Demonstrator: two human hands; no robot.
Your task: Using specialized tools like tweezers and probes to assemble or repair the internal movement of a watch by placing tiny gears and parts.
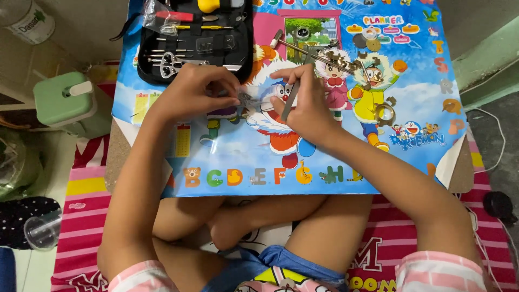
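**Two hands on one small part over a cartoon mat**

Head view, looking down at a person sitting cross-legged behind a low surface (459, 173) covered by one colourful cartoon mat (324, 157).

Left hand (197, 92): fingers pinched together on one small clear-and-metal part (250, 100), held just above the mat near its middle. The part is too small to identify further.

Right hand (305, 105): fingers closed around one slim grey tool (290, 100), its upper end at the fingertips, just beside the part. Hands are close, almost touching at the fingertips.

One black tool case (194, 38) lies open at the mat's far left edge, holding a row of thin metal tools; exact count cannot be told.

Small loose metal pieces (373, 46) scattered on the mat's far right; one ring-shaped piece (385, 112) lies nearer the right forearm.

Off the surface, left: one green lidded container (65, 100), one clear plastic cup (42, 230) on the floor.
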